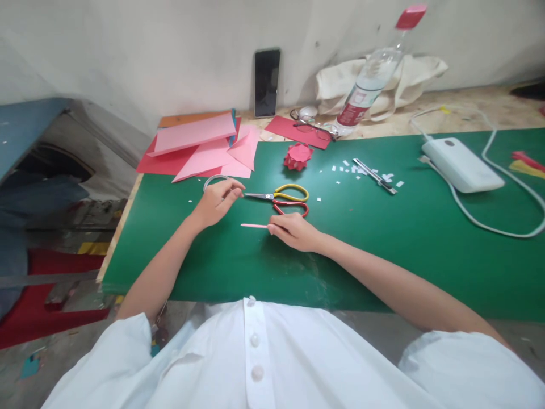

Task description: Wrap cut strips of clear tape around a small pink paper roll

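Observation:
My left hand (217, 201) is over the green mat, its thumb and fingertips drawn close together; what they pinch, if anything, is too small to see. Partly hidden behind that hand is a pale ring like a tape roll (209, 181). Between the fingers of my right hand (293, 232) is a narrow pink paper strip (254, 226), its free end pointing left. Scissors (267, 196) with one yellow and one red handle lie just beyond, their blades pointing toward my left hand. Farther back sits a red folded-paper ball (298, 157).
Pink and red paper sheets (200, 153) are stacked at the back left. A utility knife (374, 176) lies among white scraps. Behind are a phone (267, 82), glasses (313, 128) and a tall bottle (366, 94). A white power bank (464, 165) with a looping cable lies right.

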`<state>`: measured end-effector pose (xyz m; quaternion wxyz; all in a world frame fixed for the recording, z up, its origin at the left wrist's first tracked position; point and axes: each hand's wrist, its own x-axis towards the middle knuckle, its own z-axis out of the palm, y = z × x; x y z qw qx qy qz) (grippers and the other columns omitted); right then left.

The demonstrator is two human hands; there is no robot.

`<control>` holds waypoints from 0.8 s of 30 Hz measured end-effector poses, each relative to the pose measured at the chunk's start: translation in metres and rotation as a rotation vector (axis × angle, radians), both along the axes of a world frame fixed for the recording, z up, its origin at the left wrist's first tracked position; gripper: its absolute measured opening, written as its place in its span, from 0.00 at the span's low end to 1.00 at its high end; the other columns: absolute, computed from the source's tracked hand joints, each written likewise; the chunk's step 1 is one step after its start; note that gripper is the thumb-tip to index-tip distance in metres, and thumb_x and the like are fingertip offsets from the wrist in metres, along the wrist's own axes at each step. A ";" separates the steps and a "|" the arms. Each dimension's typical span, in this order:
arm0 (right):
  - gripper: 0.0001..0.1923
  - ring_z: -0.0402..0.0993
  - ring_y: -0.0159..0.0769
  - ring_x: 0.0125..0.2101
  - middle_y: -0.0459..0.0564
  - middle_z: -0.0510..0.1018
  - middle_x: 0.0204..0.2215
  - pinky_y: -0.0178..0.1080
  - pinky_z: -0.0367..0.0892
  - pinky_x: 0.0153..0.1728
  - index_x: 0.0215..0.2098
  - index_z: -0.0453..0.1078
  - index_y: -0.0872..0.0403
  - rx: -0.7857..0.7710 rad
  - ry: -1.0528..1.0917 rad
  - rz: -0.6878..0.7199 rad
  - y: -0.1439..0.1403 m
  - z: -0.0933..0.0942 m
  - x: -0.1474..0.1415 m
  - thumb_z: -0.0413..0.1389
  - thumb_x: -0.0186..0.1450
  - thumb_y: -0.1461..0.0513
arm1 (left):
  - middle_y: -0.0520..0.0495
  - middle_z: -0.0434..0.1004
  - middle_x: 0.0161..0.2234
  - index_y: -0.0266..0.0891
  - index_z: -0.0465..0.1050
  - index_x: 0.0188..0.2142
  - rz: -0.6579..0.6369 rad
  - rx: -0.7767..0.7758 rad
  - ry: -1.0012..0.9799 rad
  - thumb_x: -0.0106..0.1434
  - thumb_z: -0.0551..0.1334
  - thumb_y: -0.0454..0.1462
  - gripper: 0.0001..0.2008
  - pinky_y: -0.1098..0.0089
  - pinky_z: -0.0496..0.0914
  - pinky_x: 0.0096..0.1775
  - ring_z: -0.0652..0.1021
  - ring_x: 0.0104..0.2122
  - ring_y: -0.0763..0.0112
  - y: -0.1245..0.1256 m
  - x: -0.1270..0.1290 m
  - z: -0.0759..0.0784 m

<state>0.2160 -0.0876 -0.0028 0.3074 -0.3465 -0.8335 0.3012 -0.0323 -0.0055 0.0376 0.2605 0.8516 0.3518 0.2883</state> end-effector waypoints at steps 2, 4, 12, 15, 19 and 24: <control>0.23 0.64 0.33 0.25 0.49 0.72 0.24 0.37 0.54 0.28 0.29 0.64 0.54 0.218 -0.207 0.027 -0.001 -0.002 0.001 0.40 0.78 0.53 | 0.37 0.79 0.41 0.34 0.73 0.44 0.163 0.144 0.341 0.71 0.56 0.42 0.14 0.62 0.71 0.43 0.79 0.40 0.57 0.005 -0.005 0.000; 0.22 0.64 0.35 0.27 0.50 0.73 0.25 0.39 0.50 0.28 0.29 0.64 0.54 0.384 -0.370 0.059 -0.001 -0.003 0.001 0.40 0.78 0.56 | 0.31 0.78 0.44 0.31 0.72 0.46 0.266 0.218 0.657 0.68 0.59 0.41 0.14 0.57 0.70 0.46 0.77 0.45 0.48 0.008 -0.008 -0.003; 0.20 0.66 0.40 0.31 0.52 0.74 0.29 0.41 0.57 0.33 0.32 0.67 0.54 0.606 -0.484 -0.053 0.009 0.002 0.013 0.44 0.76 0.52 | 0.29 0.77 0.43 0.30 0.72 0.43 0.226 0.281 0.860 0.69 0.53 0.33 0.11 0.52 0.69 0.49 0.76 0.48 0.44 0.010 -0.005 -0.010; 0.13 0.67 0.45 0.39 0.57 0.76 0.38 0.43 0.61 0.40 0.41 0.70 0.56 0.540 -0.527 -0.318 0.016 0.003 0.022 0.45 0.74 0.61 | 0.29 0.77 0.41 0.31 0.70 0.42 0.244 0.261 0.764 0.68 0.52 0.31 0.09 0.52 0.70 0.48 0.77 0.46 0.45 0.007 -0.002 -0.007; 0.13 0.65 0.49 0.41 0.63 0.73 0.45 0.48 0.62 0.46 0.46 0.69 0.61 0.366 -0.602 -0.429 0.025 0.000 0.033 0.49 0.65 0.66 | 0.39 0.78 0.35 0.37 0.65 0.41 0.200 0.004 0.519 0.67 0.52 0.29 0.06 0.59 0.72 0.40 0.79 0.36 0.56 0.004 -0.001 -0.005; 0.21 0.67 0.49 0.41 0.60 0.73 0.44 0.45 0.62 0.45 0.51 0.68 0.59 0.195 -0.623 -0.444 0.026 -0.001 0.037 0.50 0.58 0.69 | 0.47 0.81 0.36 0.39 0.62 0.46 0.055 -0.239 0.079 0.64 0.53 0.27 0.12 0.68 0.73 0.40 0.82 0.34 0.69 -0.001 0.001 -0.004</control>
